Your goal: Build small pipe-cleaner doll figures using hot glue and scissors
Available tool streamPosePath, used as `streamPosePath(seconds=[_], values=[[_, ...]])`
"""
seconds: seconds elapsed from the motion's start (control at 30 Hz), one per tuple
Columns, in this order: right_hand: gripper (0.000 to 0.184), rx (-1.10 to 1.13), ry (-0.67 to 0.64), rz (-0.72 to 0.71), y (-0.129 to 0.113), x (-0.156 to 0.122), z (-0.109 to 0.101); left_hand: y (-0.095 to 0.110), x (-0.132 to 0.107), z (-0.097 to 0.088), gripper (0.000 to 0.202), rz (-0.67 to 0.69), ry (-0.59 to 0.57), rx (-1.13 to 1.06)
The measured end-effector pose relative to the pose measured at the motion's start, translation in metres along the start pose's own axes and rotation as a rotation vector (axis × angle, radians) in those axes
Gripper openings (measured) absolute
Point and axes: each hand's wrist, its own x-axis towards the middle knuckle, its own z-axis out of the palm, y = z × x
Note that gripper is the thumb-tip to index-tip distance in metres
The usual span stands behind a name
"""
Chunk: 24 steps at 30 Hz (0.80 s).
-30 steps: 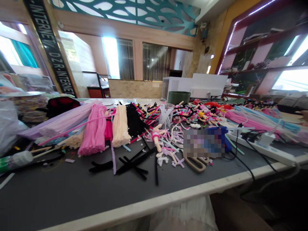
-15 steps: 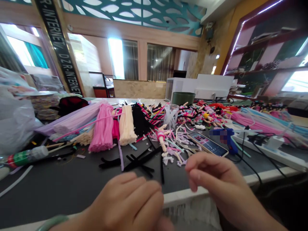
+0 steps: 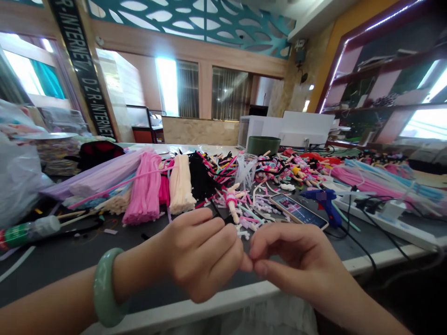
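My left hand (image 3: pixel 204 253), with a green bangle (image 3: pixel 106 286) on its wrist, is curled closed above the front of the dark table. My right hand (image 3: pixel 300 260) meets it fingertip to fingertip, its thumb and index finger pinched at the left hand's fingers. Whatever lies between the fingers is too small or hidden to make out. Just beyond them lies a small pipe-cleaner doll (image 3: pixel 232 203) with a pink top. Short cut pieces of pipe cleaner (image 3: pixel 260 204) are strewn around it, and a smartphone (image 3: pixel 296 210) lies to the right.
Pink (image 3: pixel 145 190) and cream (image 3: pixel 181 186) pipe-cleaner bundles stand to the left, a black bundle (image 3: pixel 201 177) beside them. A blue glue gun (image 3: pixel 324 202) and a white power strip (image 3: pixel 394 223) with cables are at right. A plastic bottle (image 3: pixel 31 232) lies far left.
My left hand has risen and moved right, so its bangle shows in full. My right hand has shifted left, and the fingers of both hands now meet.
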Motion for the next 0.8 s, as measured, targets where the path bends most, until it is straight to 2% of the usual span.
streamPosePath(seconds=[0.17,0.37,0.47,0.6,0.8], values=[[0.015,-0.229,0.039,-0.132,-0.005,0.000,0.000,-0.001,0.000,0.002,0.026,-0.024,0.019,-0.001],[0.021,-0.583,0.064,-0.358,-0.008,-0.002,0.001,0.002,-0.007,0.008,0.018,0.024,0.020,0.037],[0.020,-0.770,0.092,-0.420,-0.005,-0.005,0.002,0.002,-0.008,0.008,0.014,0.050,0.016,0.075],[0.018,-0.961,0.091,-0.416,0.001,-0.005,0.003,0.001,-0.008,0.009,0.012,0.107,-0.014,0.125],[0.014,-1.062,0.036,-0.365,0.005,-0.003,0.001,-0.001,-0.008,0.015,0.014,0.165,-0.007,0.135]])
